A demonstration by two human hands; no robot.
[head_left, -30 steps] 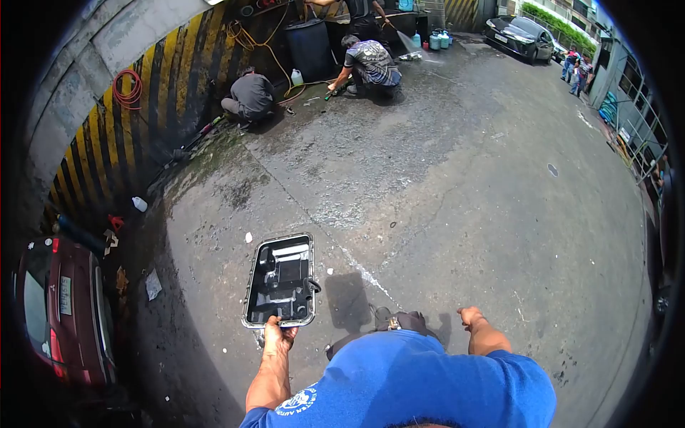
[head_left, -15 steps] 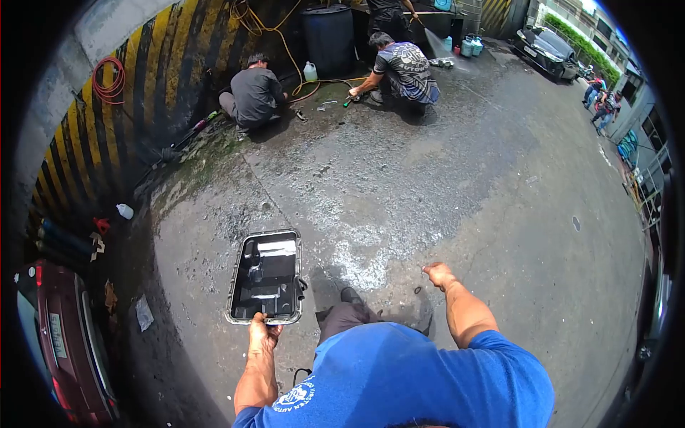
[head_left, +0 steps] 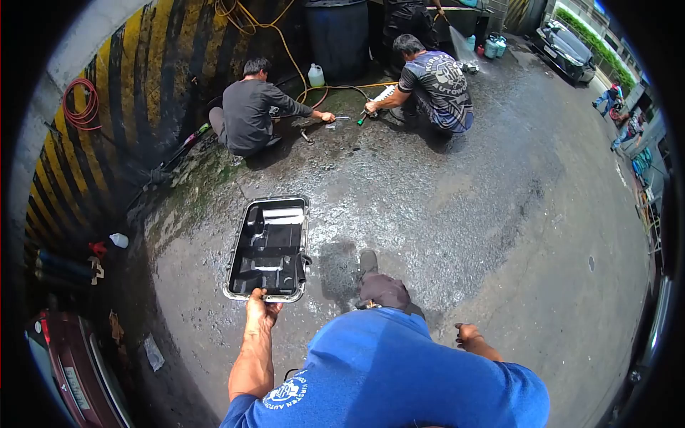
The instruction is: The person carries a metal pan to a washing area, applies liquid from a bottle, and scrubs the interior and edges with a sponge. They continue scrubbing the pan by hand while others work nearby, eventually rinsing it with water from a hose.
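Pan (head_left: 267, 250), loose from any vehicle and held up at near left, its open side showing; nothing supports it but the left hand (head_left: 262, 311), which pinches the near rim, thumb over the edge. Its inside is dark and glossy; whether clean or oily, I cannot tell. It is not set down. At near right, the right hand (head_left: 469, 335) shows nothing held, its finger spread unclear. Far off, two people (head_left: 248, 114) (head_left: 441, 89) crouch on wet pavement (head_left: 385, 192).
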